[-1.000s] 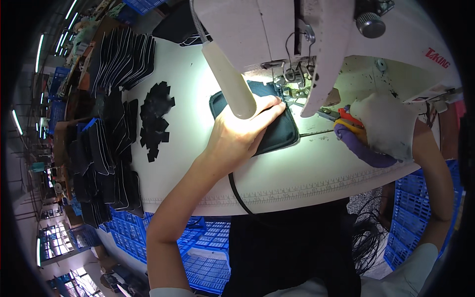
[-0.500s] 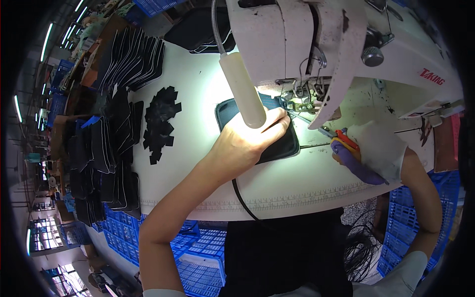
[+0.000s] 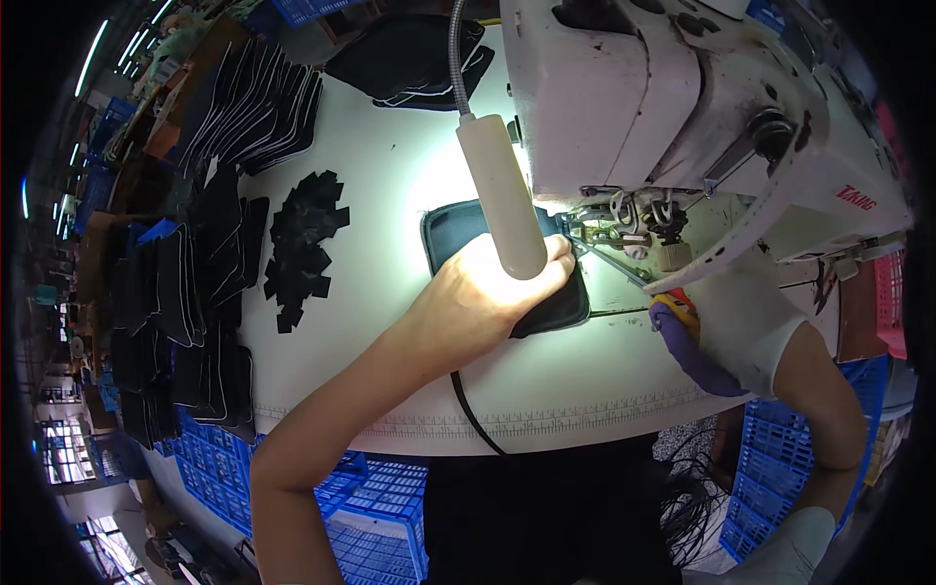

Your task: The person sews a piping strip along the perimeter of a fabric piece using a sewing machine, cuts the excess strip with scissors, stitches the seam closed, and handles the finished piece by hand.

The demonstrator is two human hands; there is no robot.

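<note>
Filling the upper right of the frame, the white sewing machine (image 3: 682, 107) overhangs your white table (image 3: 390, 195). Frame centre: dark fabric panel (image 3: 458, 229) lies flat beneath the lamp head (image 3: 507, 200). Your left hand (image 3: 478, 302) presses on it, fingers spread, gripping nothing. Right hand (image 3: 751, 327), centre right, gloved; grip unclear. Small black cut pieces (image 3: 302, 244) sit centre left.

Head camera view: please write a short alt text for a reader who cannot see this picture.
A person's left hand presses a dark fabric piece flat on a white table under a white sewing machine, lit by a gooseneck lamp. The right hand, in a white covering, rests beside the needle area. Stacks of dark cut pieces lie to the left.
</note>
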